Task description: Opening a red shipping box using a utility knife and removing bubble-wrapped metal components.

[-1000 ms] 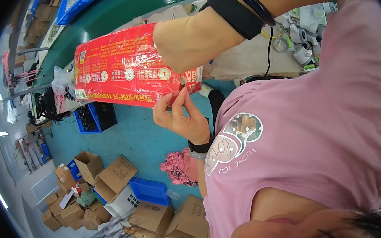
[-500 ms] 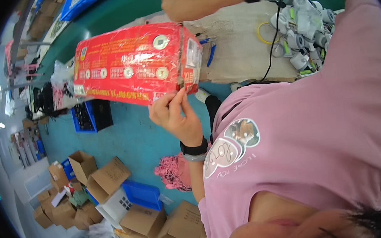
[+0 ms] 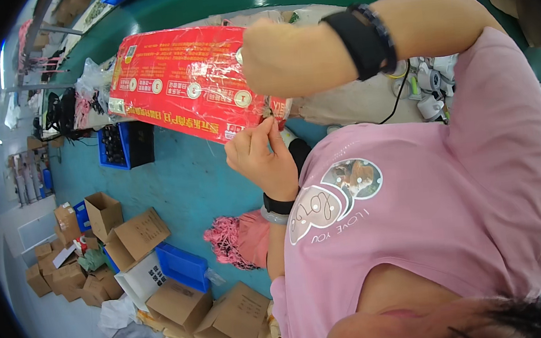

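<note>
A long red cardboard box [image 3: 177, 80], shiny and printed in white and yellow, lies at upper left with its near right end toward me. My left hand [image 3: 261, 157] pinches the lower corner of that end, thumb against bent fingers. My right hand [image 3: 286, 57] is curled into a fist in front of the box's upper right end, slightly smeared by motion. It covers part of the box's end, and what its fingers hold, if anything, is hidden. Black bands sit on both wrists.
A workbench [image 3: 343, 106] with a brown cover lies beyond my hands, with white round plastic parts [image 3: 430, 85] and a black cable on it. A blue crate [image 3: 112, 148] of dark parts stands on the floor. Open cartons [image 3: 137, 237], a blue tray [image 3: 182, 267] and pink stringy material [image 3: 232, 241] are lower left.
My right fist has come down from above the box's end to in front of it. My left hand has shifted slightly right and keeps its pinch at the corner. The whole view has shifted.
</note>
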